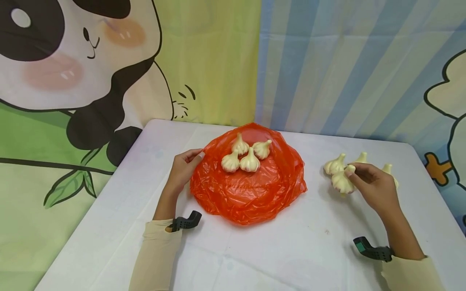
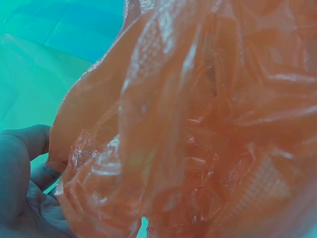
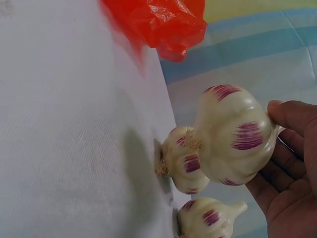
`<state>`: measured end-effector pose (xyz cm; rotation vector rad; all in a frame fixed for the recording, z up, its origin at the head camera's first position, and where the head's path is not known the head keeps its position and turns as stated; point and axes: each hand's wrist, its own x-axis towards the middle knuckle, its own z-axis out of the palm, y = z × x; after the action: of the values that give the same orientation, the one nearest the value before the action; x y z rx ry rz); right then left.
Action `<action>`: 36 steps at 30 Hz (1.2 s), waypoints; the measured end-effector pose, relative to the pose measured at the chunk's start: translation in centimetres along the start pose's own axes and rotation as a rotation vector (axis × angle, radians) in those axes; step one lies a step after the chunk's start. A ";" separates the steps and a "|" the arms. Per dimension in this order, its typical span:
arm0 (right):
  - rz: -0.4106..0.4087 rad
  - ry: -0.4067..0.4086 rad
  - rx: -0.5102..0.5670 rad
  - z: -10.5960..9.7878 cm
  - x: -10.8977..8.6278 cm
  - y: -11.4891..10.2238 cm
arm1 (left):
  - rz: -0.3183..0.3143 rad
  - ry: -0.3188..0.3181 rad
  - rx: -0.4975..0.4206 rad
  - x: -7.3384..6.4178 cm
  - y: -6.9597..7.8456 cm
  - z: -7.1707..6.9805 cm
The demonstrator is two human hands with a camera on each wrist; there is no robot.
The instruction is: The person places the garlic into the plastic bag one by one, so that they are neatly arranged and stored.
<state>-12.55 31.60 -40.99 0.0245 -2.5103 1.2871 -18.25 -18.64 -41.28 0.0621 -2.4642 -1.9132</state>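
My left hand (image 1: 183, 169) pinches the left edge of a red plastic bag (image 1: 247, 206), which lies spread open on the table. Several garlic bulbs (image 1: 249, 161) sit together inside it, toward the back. In the left wrist view the crinkled bag (image 2: 163, 124) fills most of the picture, with the fingers at its edge. On the right side, my right hand (image 1: 378, 190) holds one garlic bulb (image 3: 237, 136) by its stem between thumb and fingers. That bulb is raised above the table, its root end facing away from the palm. Purple streaks mark its white skin.
Around the right hand more garlic bulbs stand on the table, one (image 1: 334, 165) to its left and another (image 1: 388, 171) partly behind it. The white table (image 1: 255, 258) ends at a printed curtain (image 1: 327, 72) with a panda and stripes. Both wrists carry black cameras.
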 end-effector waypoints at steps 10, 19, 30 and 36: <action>-0.039 0.014 0.099 1.2 0.7 -1.6 | -0.003 -0.007 -0.005 -0.1 0.0 0.0; -0.069 0.005 0.166 2.3 1.4 -3.7 | -0.009 -0.014 0.000 -0.1 0.0 0.0; -0.129 -0.017 0.339 4.8 2.4 -6.3 | -0.019 -0.018 0.000 -0.1 0.2 0.1; -0.136 -0.028 0.432 6.4 3.0 -7.7 | -0.015 -0.015 0.001 0.0 0.2 0.1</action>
<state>-15.87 22.32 -37.51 0.3061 -2.1609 1.7487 -18.22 -18.54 -41.12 0.0660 -2.4813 -1.9254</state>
